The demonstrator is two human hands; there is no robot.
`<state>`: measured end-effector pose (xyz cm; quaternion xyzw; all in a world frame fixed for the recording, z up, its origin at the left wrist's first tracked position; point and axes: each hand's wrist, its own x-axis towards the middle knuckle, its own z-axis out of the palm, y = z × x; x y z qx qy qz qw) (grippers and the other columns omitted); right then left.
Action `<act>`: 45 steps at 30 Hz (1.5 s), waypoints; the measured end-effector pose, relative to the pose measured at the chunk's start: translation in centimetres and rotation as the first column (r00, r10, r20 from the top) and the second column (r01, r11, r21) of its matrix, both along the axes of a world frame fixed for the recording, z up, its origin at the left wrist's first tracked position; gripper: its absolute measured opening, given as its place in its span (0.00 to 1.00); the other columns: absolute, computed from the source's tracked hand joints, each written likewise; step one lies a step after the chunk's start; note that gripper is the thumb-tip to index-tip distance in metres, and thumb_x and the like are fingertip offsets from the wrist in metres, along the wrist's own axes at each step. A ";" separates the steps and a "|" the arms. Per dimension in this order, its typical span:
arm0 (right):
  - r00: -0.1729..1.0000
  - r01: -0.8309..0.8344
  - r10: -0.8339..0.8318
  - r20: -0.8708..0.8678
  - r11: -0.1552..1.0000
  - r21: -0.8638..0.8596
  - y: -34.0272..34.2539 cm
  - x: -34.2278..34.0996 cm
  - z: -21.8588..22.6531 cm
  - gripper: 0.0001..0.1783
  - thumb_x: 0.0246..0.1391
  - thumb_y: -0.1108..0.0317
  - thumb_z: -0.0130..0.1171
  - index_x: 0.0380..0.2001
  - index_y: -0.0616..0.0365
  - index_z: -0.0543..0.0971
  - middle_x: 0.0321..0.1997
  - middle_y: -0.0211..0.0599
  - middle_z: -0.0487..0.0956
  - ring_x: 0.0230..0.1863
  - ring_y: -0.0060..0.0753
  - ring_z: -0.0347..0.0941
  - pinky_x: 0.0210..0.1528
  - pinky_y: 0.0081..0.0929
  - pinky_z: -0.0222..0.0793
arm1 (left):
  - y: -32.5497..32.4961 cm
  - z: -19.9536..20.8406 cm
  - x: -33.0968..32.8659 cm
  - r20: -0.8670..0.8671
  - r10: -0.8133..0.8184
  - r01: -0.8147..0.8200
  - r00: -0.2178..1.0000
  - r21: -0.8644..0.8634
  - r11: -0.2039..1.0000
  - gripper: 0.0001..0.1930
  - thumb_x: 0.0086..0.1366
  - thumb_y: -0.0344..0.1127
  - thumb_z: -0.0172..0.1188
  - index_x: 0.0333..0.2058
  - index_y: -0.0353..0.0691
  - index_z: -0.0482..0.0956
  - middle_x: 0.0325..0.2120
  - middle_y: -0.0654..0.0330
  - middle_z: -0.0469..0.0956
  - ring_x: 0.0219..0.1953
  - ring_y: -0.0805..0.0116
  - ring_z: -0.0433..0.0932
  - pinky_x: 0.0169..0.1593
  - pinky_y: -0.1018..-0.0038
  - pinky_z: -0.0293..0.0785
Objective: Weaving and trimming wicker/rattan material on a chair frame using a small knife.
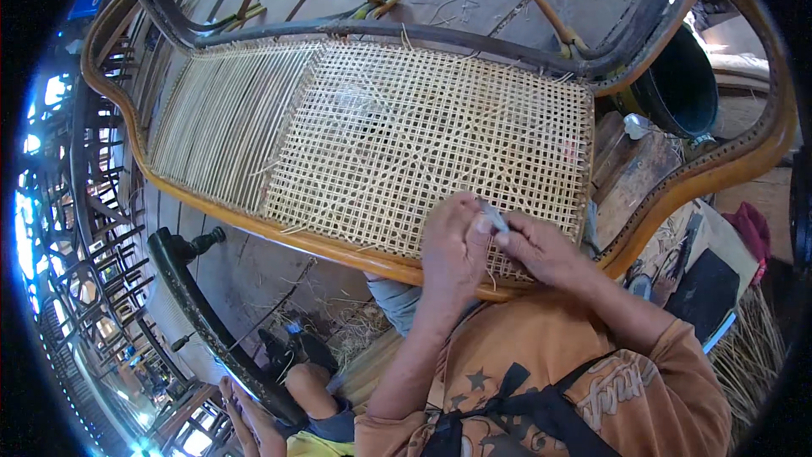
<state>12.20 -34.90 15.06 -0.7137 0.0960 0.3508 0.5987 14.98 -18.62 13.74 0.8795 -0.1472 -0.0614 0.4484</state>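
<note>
A woven cane seat panel (381, 135) in a wooden bench frame (313, 243) spreads out before me. Its right part is an open lattice, while the left part has strands running in one direction only. Over the near edge of the lattice, my left hand (457, 237) is closed in a pinch, close against the other hand's fingertips. My right hand (550, 250) pinches a slim pale blue-grey piece (494, 218), whose kind I cannot make out. A loose cane strand (493, 278) hangs below the fingers. What the left fingers hold is hidden.
A dark bucket (681, 85) stands beyond the frame's right end. Dark flat items (706, 283) and a bundle of straw-like strands (755, 347) lie at my right. Another person's knee (311, 385) shows at lower left, beside a dark curved furniture part (203, 322).
</note>
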 end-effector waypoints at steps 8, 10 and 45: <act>0.965 -0.254 0.233 -0.124 0.948 -0.194 -0.2 5.1 -2.6 0.20 0.56 0.56 0.42 0.26 0.65 0.71 0.19 0.47 0.73 0.23 0.46 0.71 0.32 0.40 0.67 | 3.9 -3.4 5.6 0.146 0.130 -0.169 0.981 0.293 0.941 0.11 0.57 0.26 0.48 0.38 0.34 0.73 0.41 0.52 0.70 0.46 0.55 0.68 0.51 0.61 0.61; 0.950 -0.311 0.293 -0.109 0.922 -0.231 -0.2 5.7 -3.6 0.20 0.56 0.57 0.41 0.27 0.66 0.71 0.19 0.48 0.73 0.23 0.47 0.71 0.33 0.40 0.66 | 3.9 -3.8 5.7 0.139 0.158 -0.194 0.978 0.313 0.930 0.11 0.57 0.25 0.47 0.38 0.34 0.73 0.41 0.53 0.70 0.47 0.55 0.67 0.53 0.61 0.59; 0.700 -0.714 0.623 -0.349 0.623 -0.319 2.3 11.0 -1.6 0.21 0.54 0.63 0.39 0.19 0.69 0.74 0.16 0.50 0.73 0.20 0.47 0.73 0.29 0.40 0.69 | 4.4 -4.3 5.7 0.062 0.262 -0.268 0.963 0.153 0.951 0.10 0.59 0.25 0.45 0.38 0.36 0.73 0.40 0.55 0.72 0.46 0.57 0.68 0.53 0.61 0.59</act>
